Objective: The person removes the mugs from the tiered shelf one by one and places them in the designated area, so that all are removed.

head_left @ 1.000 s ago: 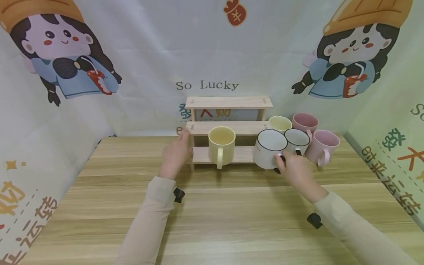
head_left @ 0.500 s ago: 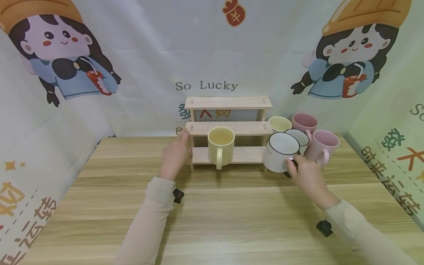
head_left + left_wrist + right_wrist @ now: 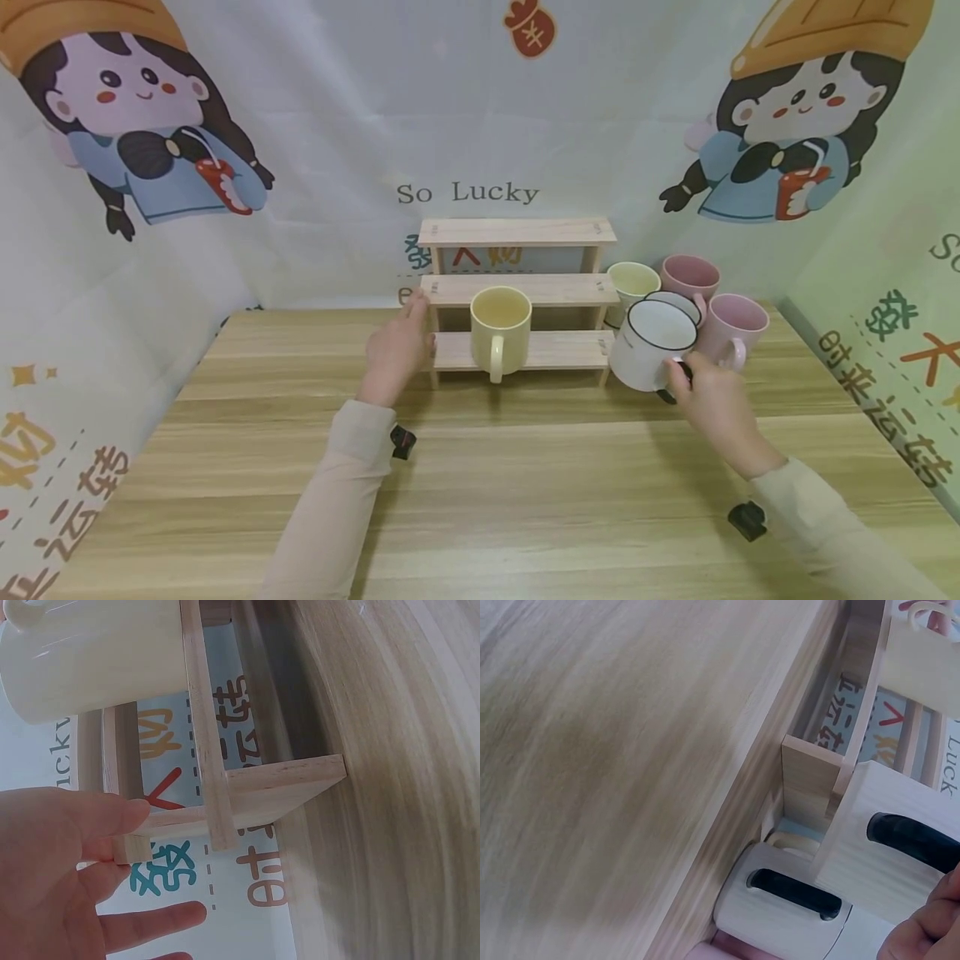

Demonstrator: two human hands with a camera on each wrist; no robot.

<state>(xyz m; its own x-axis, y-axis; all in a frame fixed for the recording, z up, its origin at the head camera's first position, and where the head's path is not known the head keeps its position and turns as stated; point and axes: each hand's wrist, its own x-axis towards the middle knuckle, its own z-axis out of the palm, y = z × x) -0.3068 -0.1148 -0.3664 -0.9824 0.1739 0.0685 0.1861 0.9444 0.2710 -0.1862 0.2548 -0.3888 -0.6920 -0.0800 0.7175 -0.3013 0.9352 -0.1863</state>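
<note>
My right hand (image 3: 716,408) grips the black handle of a white mug (image 3: 652,350) with a dark rim, held tilted beside the right end of a three-step wooden rack (image 3: 517,232). In the head view this mug partly covers a second white mug (image 3: 672,305); in the right wrist view that second white mug (image 3: 780,900) shows its own black handle. At the rack's left end, my left hand (image 3: 397,354) pinches the frame between thumb and forefinger, other fingers spread in the left wrist view. A pale yellow mug (image 3: 501,337) sits on the lowest step, handle facing me.
Right of the rack, a light yellow-green mug (image 3: 632,279), a dark pink mug (image 3: 690,273) and a light pink mug (image 3: 735,329) stand close around the white ones. A printed cloth (image 3: 330,167) hangs behind the wood-grain table (image 3: 525,500).
My right hand has carried the white mug rightward, away from the rack's lowest step, uncovering that step's right end. The left hand and the pale yellow mug have stayed in place.
</note>
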